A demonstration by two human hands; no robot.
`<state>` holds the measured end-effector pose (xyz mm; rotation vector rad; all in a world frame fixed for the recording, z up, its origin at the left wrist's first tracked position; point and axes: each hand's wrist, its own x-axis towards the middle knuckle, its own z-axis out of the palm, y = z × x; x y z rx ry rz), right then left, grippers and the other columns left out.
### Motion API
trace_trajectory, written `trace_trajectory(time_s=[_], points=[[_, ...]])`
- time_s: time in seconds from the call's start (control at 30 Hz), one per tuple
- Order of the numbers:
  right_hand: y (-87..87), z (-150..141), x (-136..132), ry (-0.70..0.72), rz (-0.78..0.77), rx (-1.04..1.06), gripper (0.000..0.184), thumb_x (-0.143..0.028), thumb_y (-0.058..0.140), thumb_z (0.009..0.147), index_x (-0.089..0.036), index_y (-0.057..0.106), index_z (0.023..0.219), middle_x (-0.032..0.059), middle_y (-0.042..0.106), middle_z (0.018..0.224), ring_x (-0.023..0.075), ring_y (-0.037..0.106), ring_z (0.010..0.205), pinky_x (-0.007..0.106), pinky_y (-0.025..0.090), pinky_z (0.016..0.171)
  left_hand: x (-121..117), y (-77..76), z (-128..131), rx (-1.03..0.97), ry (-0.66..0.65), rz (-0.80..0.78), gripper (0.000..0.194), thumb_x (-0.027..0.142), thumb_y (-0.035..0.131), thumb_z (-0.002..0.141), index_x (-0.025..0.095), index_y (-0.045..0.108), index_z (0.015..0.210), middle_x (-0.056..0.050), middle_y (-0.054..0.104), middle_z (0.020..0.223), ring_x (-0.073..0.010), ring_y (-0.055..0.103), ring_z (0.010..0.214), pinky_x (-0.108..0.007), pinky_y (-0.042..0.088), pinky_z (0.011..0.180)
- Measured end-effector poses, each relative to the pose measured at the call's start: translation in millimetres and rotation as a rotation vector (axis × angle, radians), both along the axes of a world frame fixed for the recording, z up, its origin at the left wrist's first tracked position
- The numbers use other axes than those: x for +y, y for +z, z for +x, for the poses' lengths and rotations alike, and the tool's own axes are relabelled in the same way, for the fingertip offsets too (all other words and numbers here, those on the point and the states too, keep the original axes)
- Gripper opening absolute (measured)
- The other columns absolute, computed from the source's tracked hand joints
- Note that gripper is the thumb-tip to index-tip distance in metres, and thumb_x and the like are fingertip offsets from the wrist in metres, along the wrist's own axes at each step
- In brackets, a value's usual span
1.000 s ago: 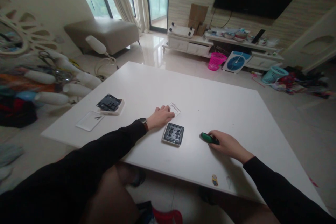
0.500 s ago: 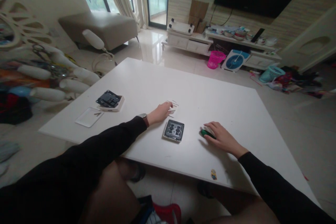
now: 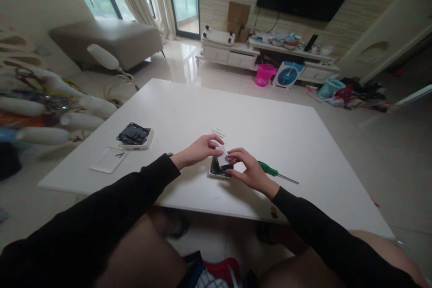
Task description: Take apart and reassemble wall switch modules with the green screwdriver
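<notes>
A small white rectangular panel (image 3: 222, 158) is pinched between the thumb and fingers of my left hand (image 3: 201, 148). It tilts above a square switch module (image 3: 216, 173), whose dark inner side faces up within a pale frame and is partly covered. My right hand (image 3: 249, 168) curls round the panel's right side; its fingertips touch the panel and its thumb is low beside the module. On the table just beyond the right hand lies a screwdriver (image 3: 270, 169) with a green handle. Thin strips (image 3: 218, 133) lie behind my left hand, partly hidden.
At the left of the white table (image 3: 189, 103) a second switch box (image 3: 135, 137) carries a black plate. Beside it is a white cover (image 3: 107, 160) with two small screws (image 3: 119, 155). A yellow sticker (image 3: 274, 211) is near the front edge. A lamp with white shades (image 3: 101, 56) stands left.
My right hand has let go of the screwdriver and moved left to the module. My left hand has picked up the white panel and brought it over the module. The view has shifted slightly.
</notes>
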<state>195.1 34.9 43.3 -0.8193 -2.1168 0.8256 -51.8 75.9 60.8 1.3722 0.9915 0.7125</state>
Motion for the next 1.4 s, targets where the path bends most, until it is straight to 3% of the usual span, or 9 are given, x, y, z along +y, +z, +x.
trace_trajectory(time_s=[0.13,0.33,0.53,0.67,0.8,0.93,1.07,1.2,1.4], points=[[-8.6,-2.8,-3.4,-0.029,0.026,-0.038,0.016,-0.03,0.073,0.098,-0.027,0.07,0.113,0.0102,0.066,0.124,0.024,0.071,0.106,0.046,0.065,0.091,-7.9,-4.6,5.3,-0.08,-0.037,-0.117,0.037,0.032,0.084,0.076,0.017,0.065,0.103,-0.003,0.077,0.08,-0.0156,0.067,0.073,-0.028,0.046,0.072],[-12.5,2.5,-4.1,0.03,-0.003,-0.028,0.049,-0.028,0.081,0.09,-0.03,0.061,0.136,0.0136,0.058,0.152,0.0294,0.064,0.132,0.049,0.063,0.101,-14.0,-9.2,14.6,-0.053,-0.036,-0.086,0.022,0.027,0.082,0.077,0.015,0.073,0.092,-0.006,0.077,0.093,-0.0188,0.071,0.088,-0.033,0.051,0.085],[-13.2,1.2,-2.4,-0.084,-0.088,-0.032,0.05,-0.023,0.083,0.084,-0.026,0.062,0.13,0.0075,0.074,0.123,0.0254,0.073,0.11,0.048,0.062,0.1,-20.0,-8.2,19.3,-0.051,0.031,-0.084,0.04,0.023,0.087,0.068,0.016,0.07,0.103,0.005,0.061,0.07,-0.0129,0.061,0.069,-0.027,0.046,0.069],[-14.4,-1.1,-4.9,-0.081,-0.123,-0.014,0.047,-0.022,0.081,0.086,-0.027,0.062,0.129,0.0062,0.073,0.121,0.0224,0.072,0.102,0.045,0.063,0.094,-19.9,-4.1,23.2,-0.067,0.08,-0.129,0.029,0.028,0.085,0.071,0.013,0.07,0.091,0.002,0.065,0.071,-0.0116,0.059,0.066,-0.027,0.046,0.067],[-17.6,-4.0,-4.8,-0.056,-0.044,0.05,0.052,-0.021,0.08,0.088,-0.028,0.06,0.135,0.0096,0.066,0.127,0.0251,0.067,0.113,0.042,0.064,0.085,-19.2,0.0,22.5,-0.054,0.074,-0.119,0.03,0.029,0.083,0.072,0.011,0.076,0.096,-0.004,0.073,0.082,-0.0134,0.064,0.072,-0.027,0.048,0.069],[-22.6,-2.0,-2.0,-0.081,0.029,0.022,0.057,-0.023,0.085,0.084,-0.028,0.06,0.135,0.0122,0.062,0.136,0.0287,0.064,0.124,0.048,0.062,0.096,-18.6,-6.5,21.7,0.039,0.03,-0.073,0.038,0.024,0.083,0.072,0.011,0.077,0.107,0.0,0.068,0.073,-0.0124,0.061,0.067,-0.027,0.048,0.07],[-24.1,0.7,0.1,-0.095,0.036,0.002,0.053,-0.024,0.087,0.082,-0.026,0.062,0.129,0.0083,0.069,0.122,0.0267,0.068,0.111,0.047,0.06,0.097,-17.0,-17.9,22.1,0.114,-0.036,0.014,0.051,0.02,0.084,0.067,0.012,0.075,0.116,-0.001,0.066,0.084,-0.0145,0.064,0.076,-0.03,0.052,0.074],[-24.0,-0.4,-0.6,-0.141,-0.022,0.005,0.044,-0.026,0.087,0.082,-0.024,0.063,0.118,0.0064,0.071,0.113,0.0245,0.069,0.103,0.043,0.059,0.091,-17.8,-13.5,18.1,0.241,-0.139,0.262,0.064,0.033,0.094,0.065,0.017,0.074,0.124,-0.006,0.063,0.107,-0.0181,0.063,0.089,-0.034,0.055,0.082],[-25.9,-2.5,-3.4,-0.086,-0.003,0.01,0.04,-0.03,0.089,0.082,-0.023,0.064,0.114,0.0063,0.071,0.11,0.0237,0.069,0.1,0.04,0.058,0.088,-23.2,5.5,10.7,0.405,-0.33,0.606,0.044,0.038,0.088,0.083,0.023,0.076,0.122,-0.006,0.061,0.109,-0.0208,0.061,0.097,-0.033,0.052,0.085]])
